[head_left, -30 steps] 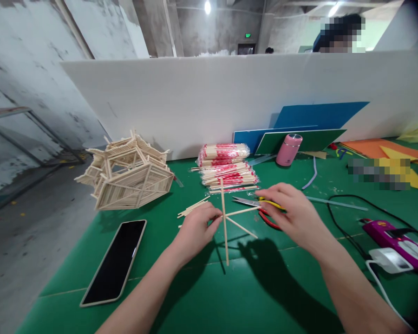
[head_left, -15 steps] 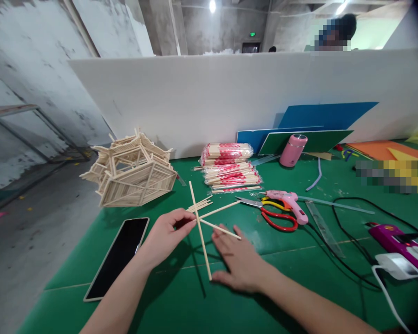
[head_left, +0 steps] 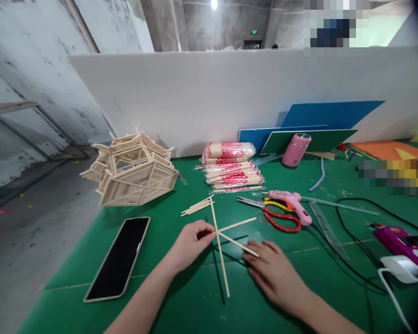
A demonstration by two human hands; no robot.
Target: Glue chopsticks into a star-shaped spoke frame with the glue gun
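Observation:
My left hand (head_left: 195,243) pinches a frame of joined wooden chopsticks (head_left: 220,253) at its junction, above the green table. One long stick runs up and down, and two others branch out to the right. My right hand (head_left: 273,269) is beside the lower branch, fingers stretched out and apart; whether it touches that stick I cannot tell. Several loose sticks (head_left: 197,207) lie just behind the frame. Red-handled scissors (head_left: 282,220) and a pink glue gun (head_left: 292,204) lie beyond my right hand.
A stick-built model (head_left: 135,176) stands at the left, behind a phone (head_left: 120,260). Wrapped chopstick packs (head_left: 233,171) and a pink bottle (head_left: 296,150) sit near the white partition (head_left: 195,93). A purple power strip (head_left: 400,246) with cables is at the right.
My left hand has carried the joined sticks right and toward me. My right hand has also shifted right and nearer, its fingers less spread.

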